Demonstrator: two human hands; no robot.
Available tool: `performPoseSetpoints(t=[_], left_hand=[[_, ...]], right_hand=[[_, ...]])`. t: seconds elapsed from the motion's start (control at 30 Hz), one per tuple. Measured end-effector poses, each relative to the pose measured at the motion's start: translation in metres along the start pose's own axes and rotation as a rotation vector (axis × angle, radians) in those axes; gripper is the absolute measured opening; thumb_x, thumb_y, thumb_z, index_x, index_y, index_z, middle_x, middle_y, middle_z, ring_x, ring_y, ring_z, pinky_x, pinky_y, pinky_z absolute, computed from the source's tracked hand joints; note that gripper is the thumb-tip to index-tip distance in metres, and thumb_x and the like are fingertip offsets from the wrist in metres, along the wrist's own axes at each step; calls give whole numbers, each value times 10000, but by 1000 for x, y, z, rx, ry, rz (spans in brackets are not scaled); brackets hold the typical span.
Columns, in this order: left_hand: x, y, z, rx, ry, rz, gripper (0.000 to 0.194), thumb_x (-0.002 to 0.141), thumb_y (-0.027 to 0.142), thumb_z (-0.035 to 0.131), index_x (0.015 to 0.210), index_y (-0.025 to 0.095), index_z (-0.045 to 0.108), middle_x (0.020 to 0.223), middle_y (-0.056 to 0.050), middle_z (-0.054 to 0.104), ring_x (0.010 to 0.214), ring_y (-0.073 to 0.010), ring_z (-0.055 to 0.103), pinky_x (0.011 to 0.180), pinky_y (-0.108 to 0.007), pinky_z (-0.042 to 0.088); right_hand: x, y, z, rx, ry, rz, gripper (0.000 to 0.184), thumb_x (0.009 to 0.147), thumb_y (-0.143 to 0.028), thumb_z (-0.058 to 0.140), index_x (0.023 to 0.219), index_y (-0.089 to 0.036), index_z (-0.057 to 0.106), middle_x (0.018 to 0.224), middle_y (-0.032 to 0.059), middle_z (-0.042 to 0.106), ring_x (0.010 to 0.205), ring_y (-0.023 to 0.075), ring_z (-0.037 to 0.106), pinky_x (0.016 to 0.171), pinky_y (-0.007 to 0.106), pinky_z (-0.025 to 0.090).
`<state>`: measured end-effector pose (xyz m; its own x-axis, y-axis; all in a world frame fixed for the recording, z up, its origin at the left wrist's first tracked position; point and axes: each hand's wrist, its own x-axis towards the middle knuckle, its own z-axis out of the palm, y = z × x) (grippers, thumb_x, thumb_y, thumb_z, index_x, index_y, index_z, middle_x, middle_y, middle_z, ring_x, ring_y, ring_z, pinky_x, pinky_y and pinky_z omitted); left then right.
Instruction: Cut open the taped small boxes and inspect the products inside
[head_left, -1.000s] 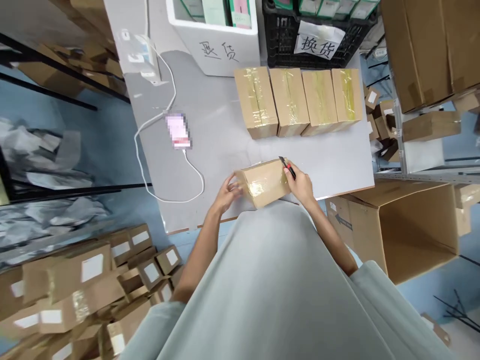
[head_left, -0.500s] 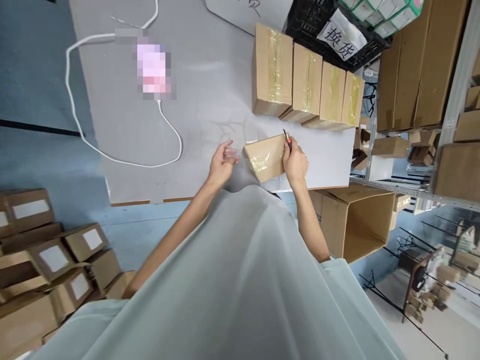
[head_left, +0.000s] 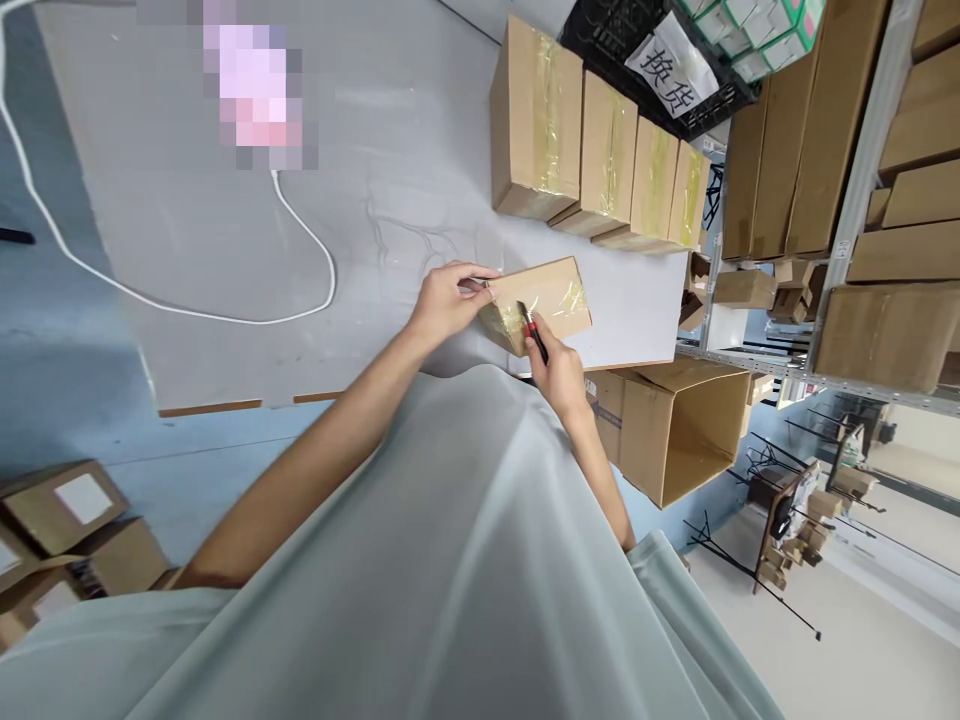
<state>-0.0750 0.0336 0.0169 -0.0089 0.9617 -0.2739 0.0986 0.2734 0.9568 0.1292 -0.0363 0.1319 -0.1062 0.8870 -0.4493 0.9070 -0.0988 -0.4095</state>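
A small cardboard box (head_left: 551,285) with clear, shiny packing tape lies tilted near the table's front edge. My left hand (head_left: 450,300) pinches the box at its far left corner, thumb and fingers closed on the edge. In my right hand (head_left: 556,375) is a red and black utility knife (head_left: 535,332), the fingers wrapped round its handle. The knife's tip points up and left, over the taped face of the box; whether the blade touches the tape I cannot tell.
Several taped cardboard boxes (head_left: 536,120) stand in a row at the back right of the grey table (head_left: 390,130). Behind them is a black crate (head_left: 607,40) with a paper sign. A white cable (head_left: 330,270) curves at left. Below the right edge sits an open carton (head_left: 697,440).
My left hand has moved right and taken hold of the box's corner. The utility knife in my right hand has come down and left onto the taped face. The view has shifted.
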Motion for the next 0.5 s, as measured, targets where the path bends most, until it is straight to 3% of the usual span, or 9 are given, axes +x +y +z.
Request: performPoseSetpoints(t=[0.13, 0.33, 0.5], left_hand=[[0, -2, 1, -20, -6, -7, 369, 869, 347, 859, 1205, 199, 898, 1266, -98, 834, 1029, -240, 802, 959, -372, 714], [-1, -3, 5, -77, 30, -14, 308, 861, 252, 850, 1161, 202, 902, 1243, -98, 828, 1019, -243, 795, 961, -384, 715], [-2, -1, 6, -100, 35, -16, 262, 851, 219, 840, 1105, 198, 899, 1209, -89, 829, 1036, -256, 790, 985, -412, 708]], right_hand=[[4, -20, 0, -98, -76, 9, 601, 1233, -368, 427, 1831, -331, 480, 1631, 50, 766, 1399, 297, 796, 1138, 405, 647], [7, -37, -22, -244, -159, 8, 596, 1247, -360, 408, 1840, -384, 457, 1619, 34, 773, 1404, 292, 775, 1138, 402, 629], [4, -55, -30, -353, -221, 50, 609, 1251, -349, 367, 1857, -371, 422, 1595, 62, 783, 1373, 307, 780, 1131, 420, 626]])
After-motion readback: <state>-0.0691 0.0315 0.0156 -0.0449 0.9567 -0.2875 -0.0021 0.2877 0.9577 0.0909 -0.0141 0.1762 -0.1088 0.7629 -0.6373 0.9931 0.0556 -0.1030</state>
